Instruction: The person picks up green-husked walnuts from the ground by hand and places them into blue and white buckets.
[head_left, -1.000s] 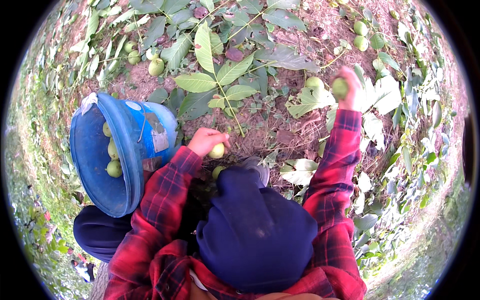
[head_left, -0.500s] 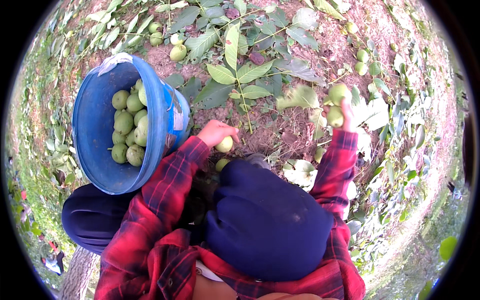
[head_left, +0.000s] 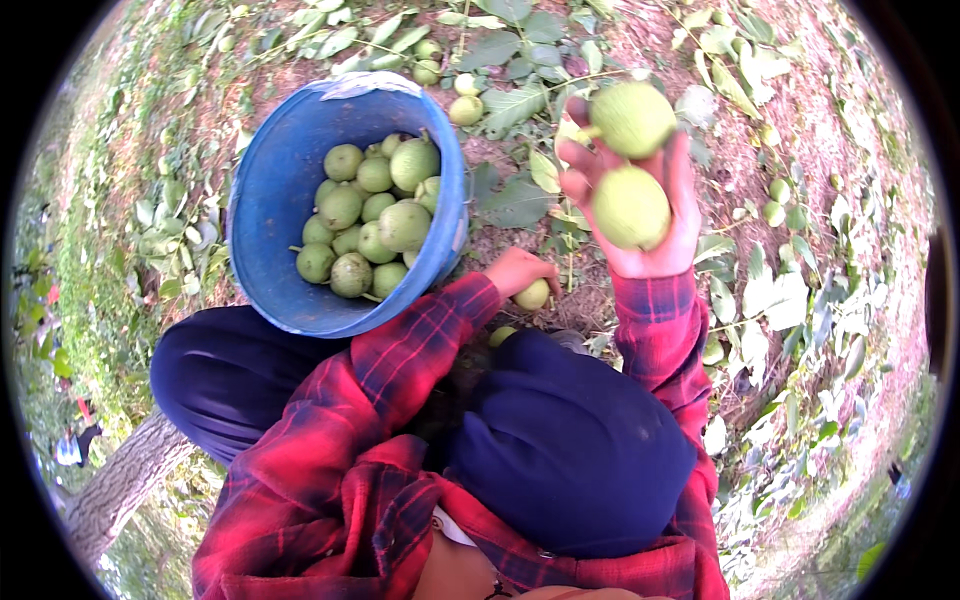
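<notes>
My right hand is raised palm up, fingers curled around two green walnuts: an upper green walnut and a lower green walnut. Low by the ground, my left hand grips another green walnut, its fingertips partly hidden. To the left a blue bucket leans toward me, and several green walnuts lie inside it. One more walnut shows on the ground beside my knee.
Leafy twigs and loose leaves litter the soil. Several walnuts lie beyond the bucket, others at the right. My bent knees take up the near middle; a tree trunk stands at lower left.
My right hand has lifted the two walnuts up from the ground, closer to view. The left hand stays low at its walnut. The whole view has shifted, bringing the bucket further right.
</notes>
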